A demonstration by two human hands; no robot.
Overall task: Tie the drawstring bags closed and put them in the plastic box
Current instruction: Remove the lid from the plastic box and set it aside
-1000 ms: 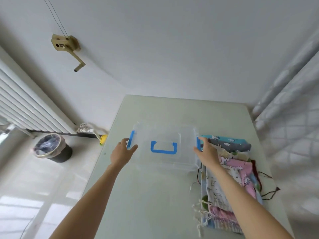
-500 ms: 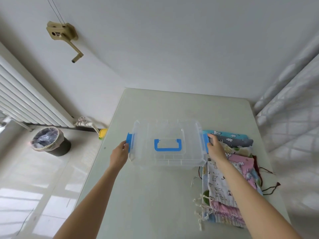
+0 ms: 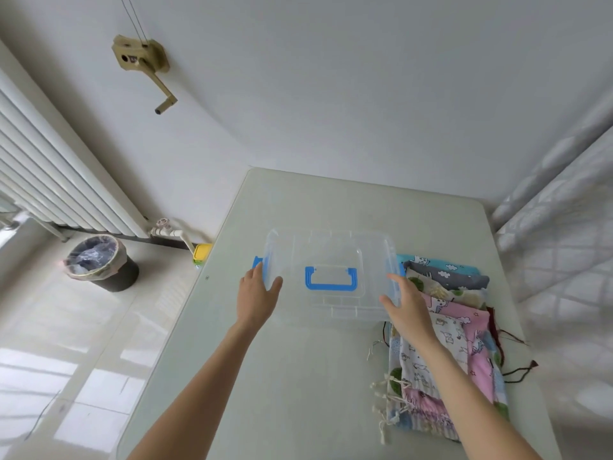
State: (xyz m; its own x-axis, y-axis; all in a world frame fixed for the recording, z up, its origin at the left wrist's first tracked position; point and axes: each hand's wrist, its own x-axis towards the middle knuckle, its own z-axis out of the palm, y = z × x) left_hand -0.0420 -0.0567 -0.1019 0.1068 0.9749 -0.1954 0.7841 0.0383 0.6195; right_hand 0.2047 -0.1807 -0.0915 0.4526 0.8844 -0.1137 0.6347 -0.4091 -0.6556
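The table (image 3: 298, 386) is pale and glossy, with both forearms entering from 6 o'clock. At 4 o'clock lies the stack of drawstring bags (image 3: 464, 330): flat printed cloth pieces fanned one over another, in pink, white, pale blue, grey and teal, with cartoon animal prints. Cream cords (image 3: 386, 405) with knotted ends trail from the near bags at the stack's left edge; dark red cords (image 3: 517, 371) trail off its right edge. The bag mouths are not cinched.

At the table's centre stands the plastic box (image 3: 331, 270), touching the left edge of the bag stack. It is clear and rectangular, with rounded corners, a clear lid seated on top, a blue carry handle (image 3: 331, 278) lying flat in the lid, and 1 blue latch (image 3: 257, 262) at the 9 o'clock end. The 3 o'clock end shows a strip of blue partly hidden by the hand.

The left hand (image 3: 257, 298) holds the box's 9 o'clock end, thumb over the lid edge and fingers at the side by the latch. The right hand (image 3: 406, 302) rests against the 3 o'clock end, fingers spread and nearly straight; whether it grips cannot be told.

Beyond the table, at 10 o'clock, a lined waste bin (image 3: 99, 262) stands on the tiled floor below a white radiator (image 3: 49, 164). A brass-coloured crank (image 3: 146, 66) is fixed to the wall at 11 o'clock.
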